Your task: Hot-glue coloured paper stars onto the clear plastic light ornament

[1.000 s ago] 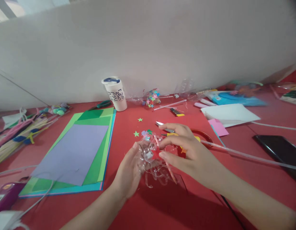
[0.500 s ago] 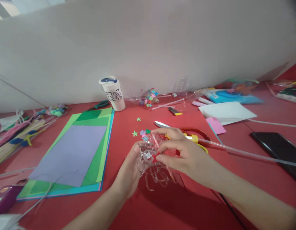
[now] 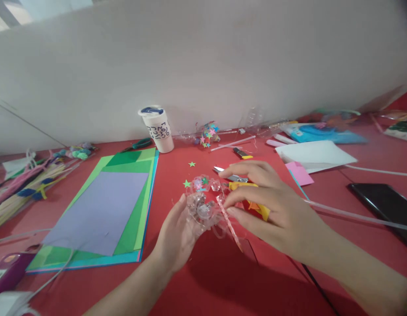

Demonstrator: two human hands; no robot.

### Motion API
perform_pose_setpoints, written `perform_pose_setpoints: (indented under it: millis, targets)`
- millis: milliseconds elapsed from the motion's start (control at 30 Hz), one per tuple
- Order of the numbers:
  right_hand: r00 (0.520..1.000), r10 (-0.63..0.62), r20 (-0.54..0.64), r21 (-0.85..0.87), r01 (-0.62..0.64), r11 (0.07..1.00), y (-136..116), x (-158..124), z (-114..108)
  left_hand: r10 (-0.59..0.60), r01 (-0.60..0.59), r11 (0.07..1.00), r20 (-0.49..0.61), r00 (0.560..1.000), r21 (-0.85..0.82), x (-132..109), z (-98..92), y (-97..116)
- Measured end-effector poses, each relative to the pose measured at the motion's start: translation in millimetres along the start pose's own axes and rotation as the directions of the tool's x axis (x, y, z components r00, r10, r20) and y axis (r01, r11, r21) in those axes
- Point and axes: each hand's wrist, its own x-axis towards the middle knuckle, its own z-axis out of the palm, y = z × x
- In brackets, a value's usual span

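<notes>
A bundle of clear, crinkled plastic strips [image 3: 203, 210] rests in my left hand [image 3: 175, 235], whose palm and fingers cup it from the left and below. My right hand [image 3: 269, 204] hovers just right of the bundle, its fingers bent and apart, with nothing visible between them. Beneath the right hand lie scissors [image 3: 236, 177] with yellow handles, partly hidden by the fingers. A pink patterned pencil [image 3: 230, 226] lies slanted between the bundle and my right hand. Small paper stars, among them a green star [image 3: 187, 184], lie on the red sheet beyond the bundle.
Coloured paper sheets [image 3: 98, 210] are stacked on the left. A white cup [image 3: 159, 131] stands near the wall, with a star-covered clump [image 3: 208, 135] beside it. A box cutter [image 3: 242, 153], a white sheet [image 3: 317, 156] and a black phone [image 3: 381, 204] lie to the right.
My right hand has drawn back to the right, away from the bundle, and its fingers have spread. The red piece at its fingertips no longer shows. The left hand still cups the plastic.
</notes>
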Motion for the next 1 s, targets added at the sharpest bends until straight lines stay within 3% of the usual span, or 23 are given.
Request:
perform_pose_setpoints:
  millis: [100, 267, 533, 700, 900, 1000]
  targets:
    - [0.999, -0.017, 0.045, -0.018, 0.018, 1.0, -0.8, -1.1, 2.7, 0.022, -0.02, 0.998, 0.028, 0.999, -0.052, -1.6, 1.8, 1.8]
    - [0.997, -0.079, -0.005, -0.106, 0.078, 0.991, -0.9, -0.9, 6.9, 0.014, -0.007, 0.995, 0.073, 0.997, -0.098, -4.1, 3.3, 3.8]
    - [0.934, -0.346, -0.092, -0.31, 0.303, 0.901, -2.6, -3.5, 24.8, -0.085, 0.079, 0.983, -0.028, 0.996, -0.163, -6.6, 7.0, 6.3]
    - [0.946, -0.313, -0.088, -0.336, 0.267, 0.903, -2.8, -6.6, 27.7, -0.095, 0.093, 0.983, -0.01, 0.995, -0.161, -7.6, 7.8, 4.3]
    - [0.983, -0.173, -0.062, -0.143, 0.163, 0.976, -9.1, -8.0, 20.0, -0.075, 0.069, 0.991, -0.051, 0.996, -0.111, -6.2, 9.2, 5.3]
    - [0.986, -0.158, -0.058, -0.198, 0.144, 0.97, -8.5, -8.0, 25.9, -0.066, 0.06, 0.991, -0.051, 0.997, -0.117, -6.0, 9.2, 4.3]
